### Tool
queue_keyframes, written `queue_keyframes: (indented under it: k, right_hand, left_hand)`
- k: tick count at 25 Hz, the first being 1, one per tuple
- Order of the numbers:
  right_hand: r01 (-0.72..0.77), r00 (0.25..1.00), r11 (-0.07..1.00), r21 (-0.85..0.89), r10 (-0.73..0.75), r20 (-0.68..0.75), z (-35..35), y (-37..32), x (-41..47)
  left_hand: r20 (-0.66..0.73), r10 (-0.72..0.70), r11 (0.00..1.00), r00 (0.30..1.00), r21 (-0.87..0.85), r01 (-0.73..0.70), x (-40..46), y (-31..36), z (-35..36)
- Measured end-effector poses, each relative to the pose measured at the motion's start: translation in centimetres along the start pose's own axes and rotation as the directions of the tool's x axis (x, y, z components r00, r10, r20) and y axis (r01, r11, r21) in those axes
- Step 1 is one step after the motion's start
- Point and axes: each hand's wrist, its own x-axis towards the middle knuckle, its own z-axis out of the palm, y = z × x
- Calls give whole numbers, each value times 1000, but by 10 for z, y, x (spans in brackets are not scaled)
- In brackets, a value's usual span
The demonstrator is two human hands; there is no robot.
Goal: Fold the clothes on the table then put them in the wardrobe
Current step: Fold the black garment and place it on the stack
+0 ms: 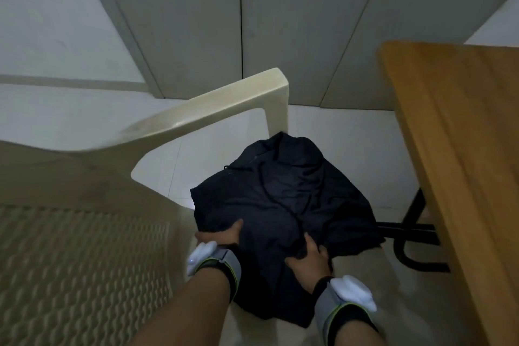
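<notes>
A folded black garment (283, 199) hangs in the air in front of me, above the tiled floor between a chair and a table. My left hand (220, 234) grips its near left edge, thumb on top and fingers hidden beneath. My right hand (309, 257) grips the near right part the same way, thumb pressed into the cloth. Both wrists wear grey bands with white sensors. The grey wardrobe doors (241, 22) stand closed straight ahead.
A beige plastic chair (210, 109) with a perforated seat fills the left side, its armrest reaching toward the garment. A wooden table (455, 149) with black metal legs (410, 233) stands at the right. Pale floor tiles lie between them.
</notes>
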Motion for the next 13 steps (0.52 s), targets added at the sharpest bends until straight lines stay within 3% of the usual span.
queue_keyframes:
  k: [2,4,7,10,13]
  right_hand:
    - [41,999,997,-72,-43,-22,9,4,8]
    - [80,997,996,-37,-81,-2,14,3,13]
    - [78,997,993,89,-78,-2,1,-10,7]
    - [208,973,961,183,-184,-142,-25,-40,-15]
    - [507,845,828,239,-422,-329,-75,-85,-60]
  left_hand:
    - [8,-13,997,1000,78,13,20,5,-1]
    - [100,40,994,994,102,-50,31,15,2]
    - [231,215,975,949,-107,-195,2,46,-6]
    - [384,384,917,840,-265,-298,-53,79,-24]
    - [551,518,815,654,-549,-183,-133,115,-52]
